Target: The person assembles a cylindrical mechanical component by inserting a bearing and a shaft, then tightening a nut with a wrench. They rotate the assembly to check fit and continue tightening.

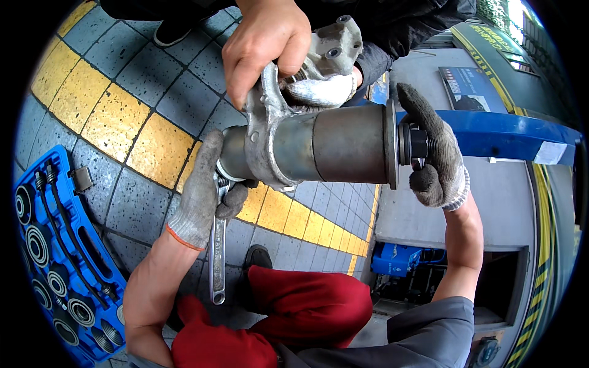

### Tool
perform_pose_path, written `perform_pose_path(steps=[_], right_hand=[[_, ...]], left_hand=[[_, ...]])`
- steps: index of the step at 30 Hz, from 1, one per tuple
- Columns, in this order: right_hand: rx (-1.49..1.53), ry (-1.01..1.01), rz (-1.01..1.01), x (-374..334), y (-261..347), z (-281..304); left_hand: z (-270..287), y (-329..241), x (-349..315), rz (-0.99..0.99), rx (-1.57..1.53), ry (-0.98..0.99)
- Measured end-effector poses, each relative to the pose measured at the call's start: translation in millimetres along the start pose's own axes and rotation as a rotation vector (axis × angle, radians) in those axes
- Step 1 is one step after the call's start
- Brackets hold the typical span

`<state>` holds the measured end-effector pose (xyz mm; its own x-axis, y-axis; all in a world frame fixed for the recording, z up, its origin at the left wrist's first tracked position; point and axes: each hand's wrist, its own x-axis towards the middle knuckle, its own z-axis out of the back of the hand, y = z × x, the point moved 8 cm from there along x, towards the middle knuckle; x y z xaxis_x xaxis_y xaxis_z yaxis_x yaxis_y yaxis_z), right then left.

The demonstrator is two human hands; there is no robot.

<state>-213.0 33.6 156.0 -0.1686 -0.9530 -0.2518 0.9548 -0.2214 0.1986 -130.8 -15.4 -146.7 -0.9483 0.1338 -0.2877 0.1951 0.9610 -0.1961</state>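
Fingers (213, 147) of the left hand (199, 199), in a grey glove with an orange cuff edge, are closed about the upper part of a chrome wrench (218, 257), the topmost one lying along the left end of a metal cylinder (350, 147); the wrench handle points back toward the person, its holed end bare; the right hand (446, 162), also in a grey glove, is curled around a dark bolt (419, 144) at the cylinder's right end, one finger stretched past it and others bent in beside it; just left of the bolt, a flat flange (391, 144) ends the cylinder.

The cylinder is held crosswise between the two hands, raised above the tiled floor (138, 199); its right end shows beyond the floor's right edge, in front of a grey panel (423, 214) and a blue beam (497, 136); near its left end, the ring of a cast metal bracket (260, 138) goes around it; a co-worker's bare hand (268, 49) grips the bracket from above, with a white-gloved hand (322, 91) beside it; by the floor's left edge lies an open blue case (69, 196), holding metal rings (37, 245) and two long dark rods (75, 236).
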Motion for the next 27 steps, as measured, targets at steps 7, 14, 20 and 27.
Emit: perform_pose_path(steps=[7, 14, 20, 27], right_hand=[[0.373, -0.154, -0.291, -16, 6, -17], [1.019, -0.464, -0.912, -35, 32, -38], [0.893, -0.537, -0.922, -79, 25, -48], [0.301, -0.191, -0.436, -44, -2, -18]], left_hand=[[7, 6, 2, -0.014, 0.028, -0.042], [7, 4, 0, -0.176, -0.002, -0.144], [-4, 9, -8, -0.005, 0.015, -0.059], [-6, 5, -8, -0.033, 0.009, 0.0]])
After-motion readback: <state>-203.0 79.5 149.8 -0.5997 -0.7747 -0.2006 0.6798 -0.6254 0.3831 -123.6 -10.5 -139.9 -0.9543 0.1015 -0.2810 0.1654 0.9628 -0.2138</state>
